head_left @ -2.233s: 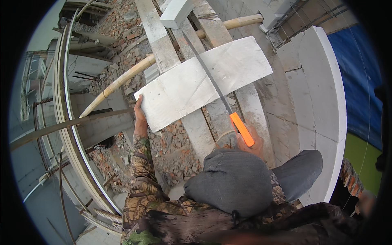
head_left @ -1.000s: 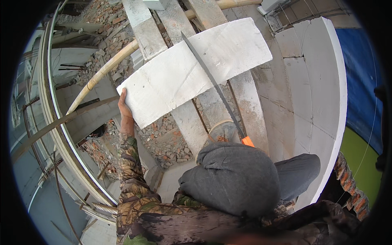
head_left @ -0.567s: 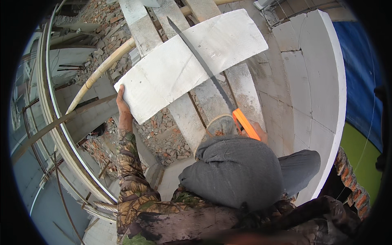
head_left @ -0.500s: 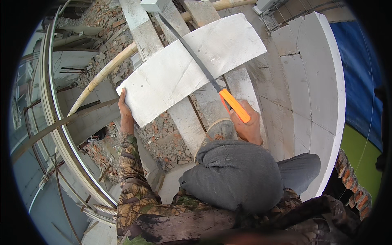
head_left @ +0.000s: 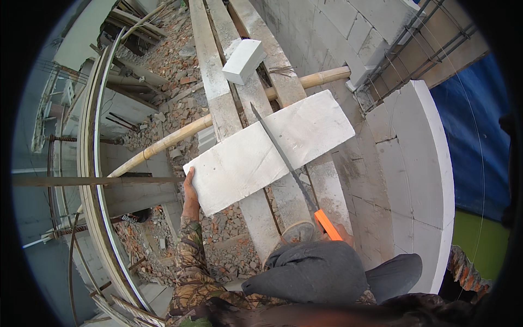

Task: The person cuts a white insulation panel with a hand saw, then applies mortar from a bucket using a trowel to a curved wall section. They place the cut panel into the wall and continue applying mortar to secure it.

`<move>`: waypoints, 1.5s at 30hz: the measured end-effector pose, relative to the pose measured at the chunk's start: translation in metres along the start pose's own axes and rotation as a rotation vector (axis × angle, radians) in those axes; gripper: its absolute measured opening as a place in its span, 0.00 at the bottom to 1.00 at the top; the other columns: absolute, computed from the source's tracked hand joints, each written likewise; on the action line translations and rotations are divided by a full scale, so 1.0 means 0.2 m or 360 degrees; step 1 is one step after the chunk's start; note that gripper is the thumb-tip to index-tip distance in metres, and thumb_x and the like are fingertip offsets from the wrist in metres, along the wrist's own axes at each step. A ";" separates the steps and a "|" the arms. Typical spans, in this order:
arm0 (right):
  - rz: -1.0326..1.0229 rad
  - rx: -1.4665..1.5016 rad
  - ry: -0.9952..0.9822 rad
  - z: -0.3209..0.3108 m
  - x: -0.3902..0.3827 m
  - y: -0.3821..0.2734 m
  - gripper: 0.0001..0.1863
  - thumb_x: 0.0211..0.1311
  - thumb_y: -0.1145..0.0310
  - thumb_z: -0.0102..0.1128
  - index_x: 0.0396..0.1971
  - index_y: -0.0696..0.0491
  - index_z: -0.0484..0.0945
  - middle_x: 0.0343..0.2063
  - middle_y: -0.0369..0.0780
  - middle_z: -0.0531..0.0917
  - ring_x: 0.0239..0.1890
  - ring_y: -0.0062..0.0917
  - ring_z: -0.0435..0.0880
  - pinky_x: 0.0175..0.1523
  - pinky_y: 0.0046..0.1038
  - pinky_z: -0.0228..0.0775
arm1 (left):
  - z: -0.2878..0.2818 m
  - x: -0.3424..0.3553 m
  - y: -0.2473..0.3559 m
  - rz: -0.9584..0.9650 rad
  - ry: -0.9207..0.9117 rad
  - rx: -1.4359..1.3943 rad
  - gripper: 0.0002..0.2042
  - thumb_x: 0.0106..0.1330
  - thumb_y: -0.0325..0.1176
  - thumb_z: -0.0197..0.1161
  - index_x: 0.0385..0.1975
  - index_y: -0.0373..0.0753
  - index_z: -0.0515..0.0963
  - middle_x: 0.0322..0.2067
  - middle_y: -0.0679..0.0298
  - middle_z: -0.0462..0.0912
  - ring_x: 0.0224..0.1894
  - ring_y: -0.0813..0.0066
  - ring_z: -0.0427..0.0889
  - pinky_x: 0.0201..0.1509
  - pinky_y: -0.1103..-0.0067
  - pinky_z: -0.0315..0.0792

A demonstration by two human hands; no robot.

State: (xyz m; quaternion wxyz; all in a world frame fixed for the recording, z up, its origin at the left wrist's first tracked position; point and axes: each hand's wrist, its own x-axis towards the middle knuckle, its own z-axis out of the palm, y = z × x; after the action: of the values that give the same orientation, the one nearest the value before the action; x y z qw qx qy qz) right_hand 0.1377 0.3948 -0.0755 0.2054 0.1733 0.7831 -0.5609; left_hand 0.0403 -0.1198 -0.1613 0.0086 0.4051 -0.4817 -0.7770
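Left plank (head_left: pixel 223 114) free beyond slab (head_left: pixel 239 174), small block (head_left: pixel 243 61) alongside, knee (head_left: pixel 310 267) near handle (head_left: pixel 328 224)

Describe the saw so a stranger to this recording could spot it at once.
Find the planks running up the picture's middle, then the long white block lying across them. The saw slants over that block, its dark blade and bright orange handle standing out from the block and planks.

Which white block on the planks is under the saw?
The long, nearer block, its left end against the left hand; the smaller block, farther along the planks, lies clear of the saw.
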 end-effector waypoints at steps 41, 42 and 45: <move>-0.0376 -0.0051 -0.0089 0.00 0.07 -0.51 0.11 0.65 0.69 0.60 0.43 0.59 0.79 0.27 0.45 0.86 0.31 0.22 0.83 0.36 0.29 0.72 | 0.04 -0.07 0.02 0.0029 -0.0073 -0.0040 0.32 0.69 0.54 0.64 0.59 0.30 0.75 0.48 0.53 0.85 0.46 0.61 0.86 0.53 0.70 0.80; -0.0300 -0.0156 -0.0050 0.06 0.12 -0.45 0.12 0.65 0.69 0.60 0.44 0.60 0.79 0.26 0.44 0.85 0.31 0.22 0.82 0.36 0.29 0.72 | 0.05 -0.07 0.03 0.0059 -0.0042 0.0004 0.32 0.69 0.54 0.64 0.59 0.30 0.75 0.48 0.53 0.85 0.47 0.61 0.86 0.53 0.70 0.80; -0.0242 -0.0157 -0.0054 0.05 0.14 -0.27 0.11 0.62 0.73 0.60 0.44 0.58 0.81 0.28 0.41 0.84 0.34 0.18 0.82 0.42 0.24 0.73 | 0.07 -0.07 0.02 0.0012 -0.0070 -0.0051 0.31 0.69 0.54 0.64 0.59 0.30 0.75 0.48 0.52 0.85 0.47 0.61 0.86 0.53 0.70 0.80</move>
State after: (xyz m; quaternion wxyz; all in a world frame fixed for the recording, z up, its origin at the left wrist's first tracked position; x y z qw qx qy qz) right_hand 0.0872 0.3696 -0.0491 0.1838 0.0934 0.8171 -0.5384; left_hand 0.0389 -0.1065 -0.1473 0.0074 0.3859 -0.4709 -0.7933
